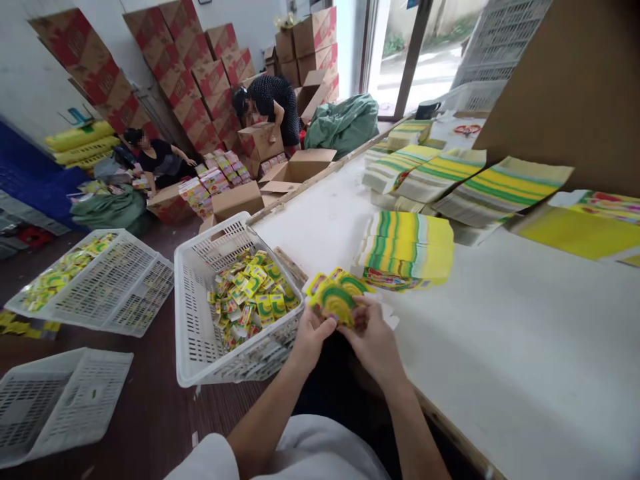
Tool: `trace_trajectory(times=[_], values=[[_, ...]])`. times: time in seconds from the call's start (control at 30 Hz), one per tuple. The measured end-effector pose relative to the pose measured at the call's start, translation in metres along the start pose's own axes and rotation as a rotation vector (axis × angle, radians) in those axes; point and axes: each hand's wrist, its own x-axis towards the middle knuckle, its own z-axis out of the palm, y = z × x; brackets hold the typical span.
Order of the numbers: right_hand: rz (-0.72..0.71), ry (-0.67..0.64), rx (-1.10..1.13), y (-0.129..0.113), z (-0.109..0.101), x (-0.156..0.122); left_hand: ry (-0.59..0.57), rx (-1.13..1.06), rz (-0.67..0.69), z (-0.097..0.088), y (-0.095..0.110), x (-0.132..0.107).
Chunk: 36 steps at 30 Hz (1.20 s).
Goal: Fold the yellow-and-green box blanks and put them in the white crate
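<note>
Both my hands grip one small yellow-green carton (336, 301) at the near edge of the white table (525, 347). My left hand (310, 337) pinches its left side and my right hand (373, 340) its right side. A second flat carton (350, 283) lies just behind it on the table. A pile of flat yellow-green carton blanks (407, 250) sits a little further back. Left of my hands a white plastic basket (200, 313) holds several small yellow-green boxes (253, 293).
More fanned stacks of printed blanks (450, 177) cover the table's far part. White baskets (100, 280) (50, 400) lie on the dark floor at left. Two people work among cardboard boxes (295, 170) at the back. A brown cardboard sheet (575, 87) leans at right.
</note>
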Motion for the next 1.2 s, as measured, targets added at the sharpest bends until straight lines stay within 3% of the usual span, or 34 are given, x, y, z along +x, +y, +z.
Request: trace_trajectory(times=[0.13,0.3,0.4,0.53,0.63,0.73,0.83,0.9,0.97,1.07,1.13,1.2], values=[[-0.048,-0.198,0.252,-0.020,0.011,-0.028,0.117,-0.302,-0.038,0.017,0.013,0.002],[0.056,-0.299,0.393,-0.035,0.022,-0.042,0.279,-0.220,0.060,0.021,0.022,0.006],[0.117,-0.196,0.417,-0.029,0.021,-0.038,0.277,-0.161,0.045,0.016,0.014,0.001],[0.089,0.032,0.389,-0.014,0.011,-0.031,0.119,-0.021,0.091,0.009,0.001,-0.003],[0.065,0.088,0.340,-0.011,0.001,-0.030,0.109,0.070,0.124,0.006,0.000,0.001],[-0.039,0.187,0.188,-0.015,-0.013,-0.029,0.127,0.119,0.155,0.006,0.011,0.002],[-0.212,0.352,-0.106,-0.018,-0.029,-0.026,0.194,0.277,0.391,0.007,0.036,-0.008],[-0.324,0.362,-0.298,-0.016,-0.036,-0.023,0.103,0.487,0.576,0.009,0.055,-0.017],[-0.427,0.243,-0.399,-0.014,-0.038,-0.023,-0.140,0.743,0.607,0.011,0.069,-0.022],[-0.554,0.023,-0.404,-0.015,-0.033,-0.028,-0.428,1.050,0.417,0.012,0.073,-0.019],[-0.594,-0.042,-0.382,-0.019,-0.030,-0.032,-0.471,1.121,0.254,0.011,0.066,-0.013],[-0.547,0.064,-0.341,-0.022,-0.029,-0.035,-0.403,1.119,0.145,0.009,0.058,-0.009]])
